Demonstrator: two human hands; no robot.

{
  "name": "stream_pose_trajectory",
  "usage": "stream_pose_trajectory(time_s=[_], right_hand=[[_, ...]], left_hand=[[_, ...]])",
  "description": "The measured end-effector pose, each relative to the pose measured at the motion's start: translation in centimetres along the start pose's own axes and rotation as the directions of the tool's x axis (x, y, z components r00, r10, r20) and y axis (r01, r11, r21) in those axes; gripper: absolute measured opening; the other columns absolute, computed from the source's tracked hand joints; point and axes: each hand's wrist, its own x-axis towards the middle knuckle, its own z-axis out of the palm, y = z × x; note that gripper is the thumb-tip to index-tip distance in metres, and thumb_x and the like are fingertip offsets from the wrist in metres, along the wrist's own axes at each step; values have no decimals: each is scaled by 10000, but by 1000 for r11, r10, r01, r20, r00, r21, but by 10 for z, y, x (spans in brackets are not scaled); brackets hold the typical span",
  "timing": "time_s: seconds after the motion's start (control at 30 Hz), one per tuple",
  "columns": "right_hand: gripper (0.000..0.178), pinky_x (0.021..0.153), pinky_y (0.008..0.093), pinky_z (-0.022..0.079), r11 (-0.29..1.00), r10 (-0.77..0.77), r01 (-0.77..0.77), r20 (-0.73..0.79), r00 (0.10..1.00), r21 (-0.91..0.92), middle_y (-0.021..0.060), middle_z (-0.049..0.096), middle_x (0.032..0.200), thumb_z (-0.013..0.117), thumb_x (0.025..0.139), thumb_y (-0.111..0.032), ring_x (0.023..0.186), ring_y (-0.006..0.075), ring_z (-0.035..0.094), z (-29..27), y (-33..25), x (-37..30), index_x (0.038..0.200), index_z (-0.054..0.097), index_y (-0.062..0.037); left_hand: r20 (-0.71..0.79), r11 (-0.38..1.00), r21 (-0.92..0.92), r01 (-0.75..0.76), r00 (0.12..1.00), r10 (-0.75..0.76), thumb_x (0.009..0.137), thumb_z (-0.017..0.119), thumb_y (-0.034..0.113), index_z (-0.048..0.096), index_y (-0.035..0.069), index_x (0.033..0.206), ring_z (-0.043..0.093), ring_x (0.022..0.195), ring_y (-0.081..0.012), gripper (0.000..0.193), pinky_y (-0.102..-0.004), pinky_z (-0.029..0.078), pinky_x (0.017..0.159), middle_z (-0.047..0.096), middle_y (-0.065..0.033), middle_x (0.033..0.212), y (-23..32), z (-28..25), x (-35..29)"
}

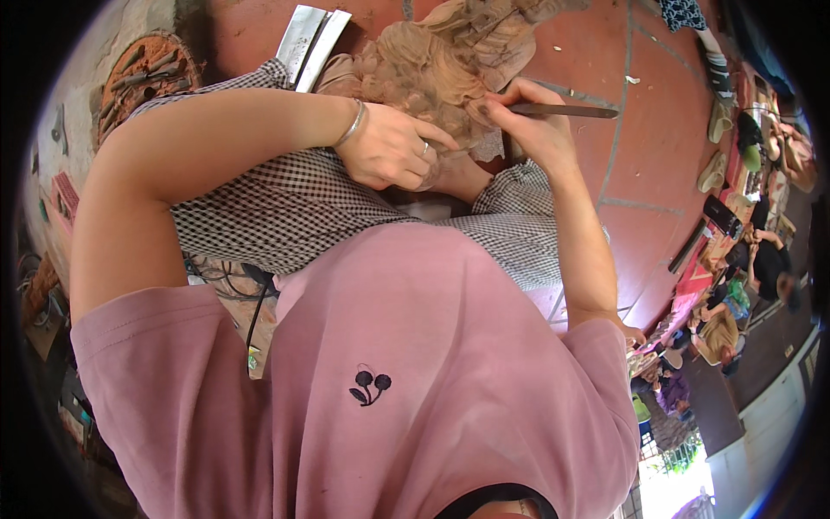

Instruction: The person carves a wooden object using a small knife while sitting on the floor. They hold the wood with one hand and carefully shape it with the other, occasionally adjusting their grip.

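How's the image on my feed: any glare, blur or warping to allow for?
Head view: the carved piece and slim tool are evenly lit and readable; pale sheen washes the red tiled floor beside the right forearm; the bright opening at lower right is blown out; fisheye bending grows toward the black rim, and background people look small and soft.

- Right of the carved wood piece [415, 65], the red tiled floor [653, 160] gives a hand wide passage — just small chips [633, 80] lie there.
- The slim tool [575, 112] in the right hand [534, 128] juts over that side, blocking a close pass.
- Between that hand and the left hand [389, 151] the gap is narrow, a bare foot [460, 179] just below.
- Nearer the body, checked trousers [277, 208] fill both sides.
- Upper left is tight — pale strips [298, 39] beside the carving, a round tray [164, 45] of tools farther left.
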Motion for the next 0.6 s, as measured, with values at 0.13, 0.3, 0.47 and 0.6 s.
stream_pose_trajectory(time_s=[0.13,0.3,0.47,0.6], right_hand=[[178,772,258,509,997,-52,50,-29,998,-58,9,607,719,740,837,-84,993,148,694,5,2,-3,770,616,23],[180,706,271,516,995,-99,98,-16,995,-22,63,685,756,741,796,-126,862,145,705,3,14,1,781,632,16],[193,673,275,517,996,-93,93,-77,993,-10,77,697,733,739,785,-148,773,132,696,6,9,-3,769,634,13],[185,644,264,499,996,-81,80,-26,996,-26,51,693,725,739,805,-159,675,105,631,-4,29,-2,784,654,4]], left_hand=[[2,1000,16,5,1000,-5,649,739,248,626,41,871,632,1038,-248,325,-530,318,1170,663,-77,931,1,1,-2],[71,1000,-5,16,997,-16,648,738,243,630,39,870,636,1025,-246,321,-532,316,1172,666,-78,901,1,-2,2],[-11,1000,21,0,1000,1,648,740,246,631,39,867,642,1007,-250,320,-532,318,1170,666,-77,882,0,1,0],[1,1000,-9,2,1000,-2,683,683,208,643,25,882,645,971,-249,273,-546,306,1162,678,-71,918,0,1,0]])
